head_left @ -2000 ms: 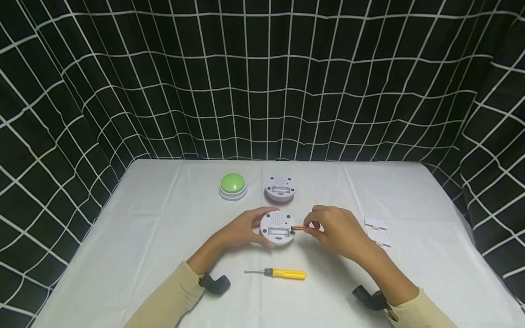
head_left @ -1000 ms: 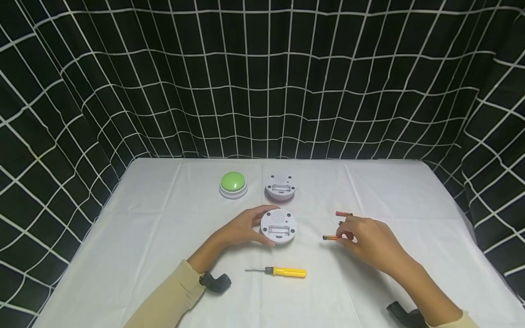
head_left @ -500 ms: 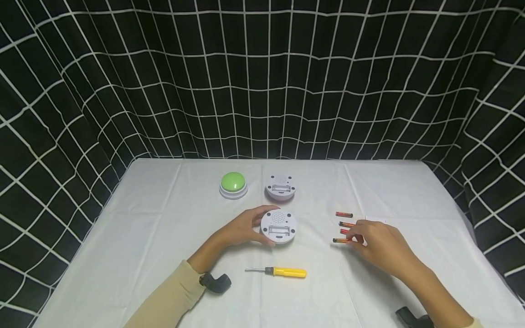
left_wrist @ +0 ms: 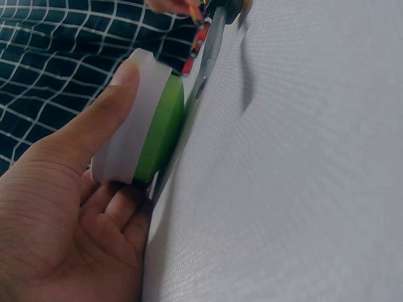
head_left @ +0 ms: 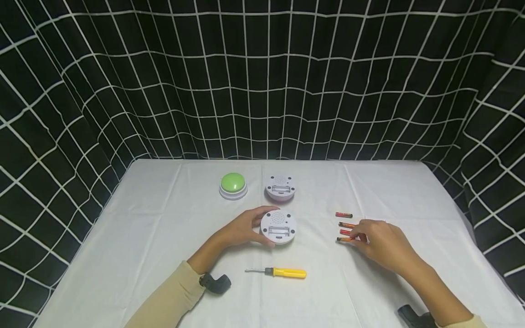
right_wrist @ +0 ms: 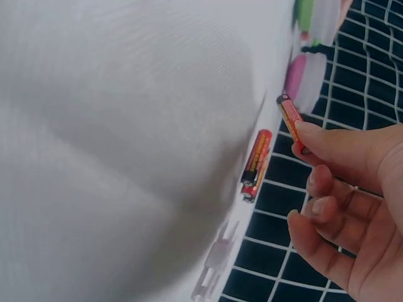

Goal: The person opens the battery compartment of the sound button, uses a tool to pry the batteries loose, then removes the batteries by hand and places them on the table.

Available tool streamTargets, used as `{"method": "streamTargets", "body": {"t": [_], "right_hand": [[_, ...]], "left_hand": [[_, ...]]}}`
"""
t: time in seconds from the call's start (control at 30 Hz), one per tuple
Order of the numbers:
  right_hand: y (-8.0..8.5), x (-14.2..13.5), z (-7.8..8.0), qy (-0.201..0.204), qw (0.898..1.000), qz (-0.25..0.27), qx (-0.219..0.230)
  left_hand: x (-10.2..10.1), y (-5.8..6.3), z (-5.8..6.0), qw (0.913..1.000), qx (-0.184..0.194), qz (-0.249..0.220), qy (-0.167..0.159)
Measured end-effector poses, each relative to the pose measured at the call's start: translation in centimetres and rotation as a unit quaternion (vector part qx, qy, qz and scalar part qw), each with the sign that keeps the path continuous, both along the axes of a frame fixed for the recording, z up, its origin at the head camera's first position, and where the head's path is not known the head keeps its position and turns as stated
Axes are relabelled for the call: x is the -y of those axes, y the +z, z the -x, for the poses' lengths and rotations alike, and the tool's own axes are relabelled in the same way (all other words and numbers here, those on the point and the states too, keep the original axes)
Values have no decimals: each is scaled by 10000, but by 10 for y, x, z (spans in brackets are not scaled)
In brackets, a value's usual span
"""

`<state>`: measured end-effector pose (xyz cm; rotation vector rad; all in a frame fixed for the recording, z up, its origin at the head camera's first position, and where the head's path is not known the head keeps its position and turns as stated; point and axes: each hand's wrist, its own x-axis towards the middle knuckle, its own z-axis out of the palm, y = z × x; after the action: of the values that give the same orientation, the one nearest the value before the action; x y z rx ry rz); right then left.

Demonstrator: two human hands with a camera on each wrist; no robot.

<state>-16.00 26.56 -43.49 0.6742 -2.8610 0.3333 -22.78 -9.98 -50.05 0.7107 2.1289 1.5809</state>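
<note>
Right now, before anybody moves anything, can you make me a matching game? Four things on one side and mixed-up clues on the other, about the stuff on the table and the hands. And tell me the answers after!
Things:
1. Screwdriver
2. Leftmost button in the head view
3. Left hand
4. Right hand

Clues:
A. Its green dome faces up
B. Pinching a battery
C. Lying down, with a yellow handle
D. Holding an upside-down button

Right pairs: 1-C, 2-A, 3-D, 4-B
</note>
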Motion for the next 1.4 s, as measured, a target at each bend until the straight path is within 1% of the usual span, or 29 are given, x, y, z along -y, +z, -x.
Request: {"method": "streamTargets", "body": {"t": [0.4,0.7,0.97,1.4], "right_hand": [[-5,-3,6,-144,9996,-98,243],[-7,-5,7,-142,9994,-178,260],[-10,-6,8,-166,9988,-287,367],[-10,-6,9,-184,9980,-312,514]], "left_hand": [[-1,0,1,10000,19,-64,-55],[0,0,0,10000,34,-48,-24],[0,1,-1,9998,-142,133,-15],[1,3,-1,10000,-34,14,-42]]}}
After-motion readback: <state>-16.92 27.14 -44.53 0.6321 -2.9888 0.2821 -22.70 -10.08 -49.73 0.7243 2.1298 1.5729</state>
